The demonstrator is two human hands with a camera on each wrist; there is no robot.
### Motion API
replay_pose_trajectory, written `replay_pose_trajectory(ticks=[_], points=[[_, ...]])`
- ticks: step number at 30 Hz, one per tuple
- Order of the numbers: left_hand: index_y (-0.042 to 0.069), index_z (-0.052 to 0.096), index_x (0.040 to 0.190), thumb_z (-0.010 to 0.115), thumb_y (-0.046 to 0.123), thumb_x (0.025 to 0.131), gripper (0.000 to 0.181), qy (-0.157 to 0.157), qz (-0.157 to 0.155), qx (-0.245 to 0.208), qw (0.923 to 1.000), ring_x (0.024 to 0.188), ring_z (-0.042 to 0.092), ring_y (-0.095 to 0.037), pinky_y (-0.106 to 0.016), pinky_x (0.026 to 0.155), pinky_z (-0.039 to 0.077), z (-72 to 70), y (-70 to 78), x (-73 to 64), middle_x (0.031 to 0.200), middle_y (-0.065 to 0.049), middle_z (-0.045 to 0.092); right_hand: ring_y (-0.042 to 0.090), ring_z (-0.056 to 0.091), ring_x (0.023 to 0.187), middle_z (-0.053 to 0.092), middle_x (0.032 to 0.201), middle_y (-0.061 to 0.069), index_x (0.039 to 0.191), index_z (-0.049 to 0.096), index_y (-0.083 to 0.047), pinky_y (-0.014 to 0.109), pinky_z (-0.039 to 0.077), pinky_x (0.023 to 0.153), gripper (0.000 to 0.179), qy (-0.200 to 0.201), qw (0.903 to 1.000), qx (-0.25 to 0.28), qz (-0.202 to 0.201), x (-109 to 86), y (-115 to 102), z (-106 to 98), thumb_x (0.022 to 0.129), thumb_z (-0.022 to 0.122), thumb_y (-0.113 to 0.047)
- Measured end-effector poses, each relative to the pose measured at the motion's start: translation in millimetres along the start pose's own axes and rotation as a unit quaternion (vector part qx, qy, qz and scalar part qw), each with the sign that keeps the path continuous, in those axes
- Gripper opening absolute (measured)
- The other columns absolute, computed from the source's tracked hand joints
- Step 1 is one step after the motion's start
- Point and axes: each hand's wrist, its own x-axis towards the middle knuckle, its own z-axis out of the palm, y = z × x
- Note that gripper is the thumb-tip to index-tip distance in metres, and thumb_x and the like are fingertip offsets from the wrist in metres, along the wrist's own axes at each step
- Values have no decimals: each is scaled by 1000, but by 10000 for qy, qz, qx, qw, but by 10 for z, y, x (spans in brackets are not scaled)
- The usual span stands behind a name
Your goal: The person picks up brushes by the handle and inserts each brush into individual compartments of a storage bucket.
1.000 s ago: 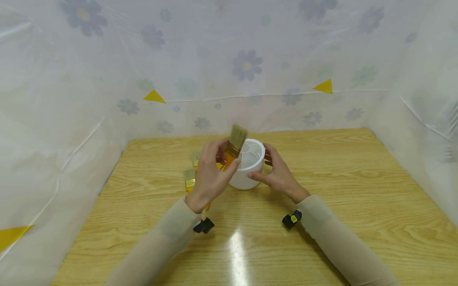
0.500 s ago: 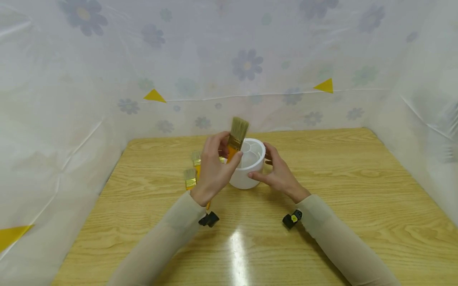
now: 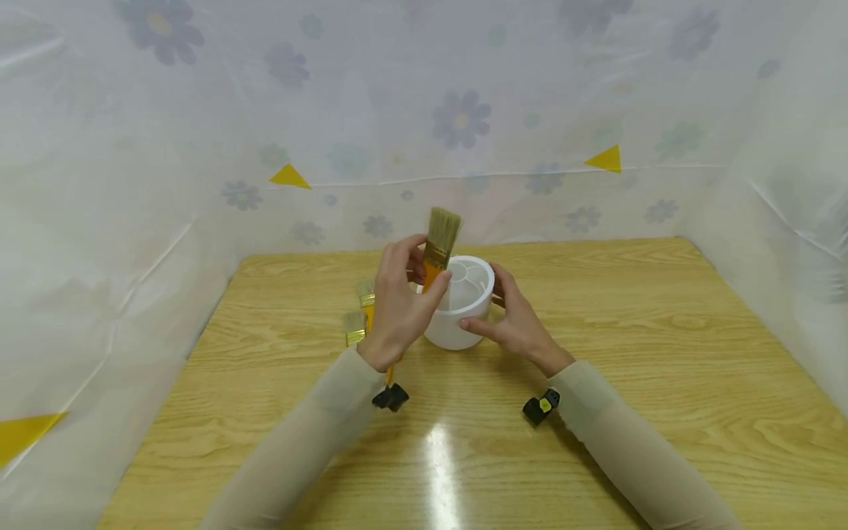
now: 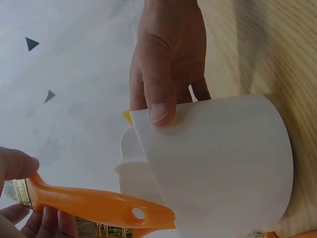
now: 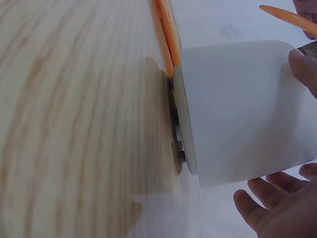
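Note:
My left hand (image 3: 407, 305) pinches a paintbrush (image 3: 432, 269) near its metal ferrule, bristles up. In the left wrist view the brush's orange handle (image 4: 94, 201) points toward a white round desk organizer (image 4: 218, 163), its end overlapping the rim. The organizer stands upright on the table with curved dividers inside. My right hand (image 3: 520, 324) holds it from the right, thumb (image 4: 159, 111) at the near rim and fingers around the far side. Left of the organizer, partly hidden by my left hand, lie more paintbrushes (image 3: 355, 331) with orange handles.
The wood-grain table (image 3: 629, 353) runs back to a flower-printed plastic sheet (image 3: 371, 96), with more sheeting at both sides. Yellow triangles (image 3: 289, 177) are stuck on the sheeting. Each wrist carries a small black camera (image 3: 541, 406).
My left hand has risen slightly and moved a little to the right with the paintbrush, which stands more upright. My right hand and the organizer have stayed in place.

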Motion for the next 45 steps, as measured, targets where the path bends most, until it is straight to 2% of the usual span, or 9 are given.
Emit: replay_pose_trajectory(ticks=[2, 7, 9, 15, 31, 45], points=[[3, 50, 128, 73, 10, 83, 51, 24, 19, -4, 10000, 78, 53, -20, -28, 66, 52, 7, -11, 20, 97, -10, 49, 27, 42, 128, 43, 139, 5, 151, 19, -20, 54, 35, 103, 96, -21, 10000, 38, -23, -15, -106, -17, 78, 80, -32], [2, 50, 128, 71, 9, 83, 50, 109, 47, -41, 9999, 79, 52, -20, -28, 66, 52, 28, -36, 63, 97, -10, 49, 29, 41, 128, 42, 139, 5, 150, 22, -21, 55, 34, 104, 93, -10, 10000, 65, -21, -8, -119, -22, 78, 80, -26], [2, 50, 128, 71, 10, 83, 50, 153, 54, -53, 9999, 80, 52, -20, -29, 67, 52, 35, -39, 77, 97, -11, 49, 25, 42, 127, 42, 138, 0, 149, 22, -26, 53, 35, 104, 94, 24, 10000, 29, -25, 15, -9, -6, 77, 81, -32], [1, 51, 127, 72, 11, 83, 49, 282, 92, -55, 9995, 79, 52, -21, -29, 67, 52, 55, -54, 109, 97, -11, 49, 20, 43, 125, 43, 137, -3, 149, 24, -27, 51, 37, 102, 93, 51, 10000, 3, 26, 18, 7, 5, 76, 80, -39], [0, 48, 127, 72, 11, 84, 51, 511, 42, -131, 9986, 79, 54, -21, -29, 68, 53, 132, -99, 208, 97, -13, 48, 21, 43, 125, 43, 137, -3, 149, 25, -27, 51, 37, 102, 92, 66, 10000, 32, 17, 10, -15, 1, 76, 81, -37], [0, 47, 118, 73, 11, 81, 46, 609, -210, -270, 9976, 76, 54, -20, -28, 64, 53, 178, -147, 141, 97, -12, 46, 21, 44, 125, 43, 137, -2, 149, 24, -25, 52, 37, 101, 94, 78, 10000, -26, 47, 9, -13, 7, 75, 80, -39]])
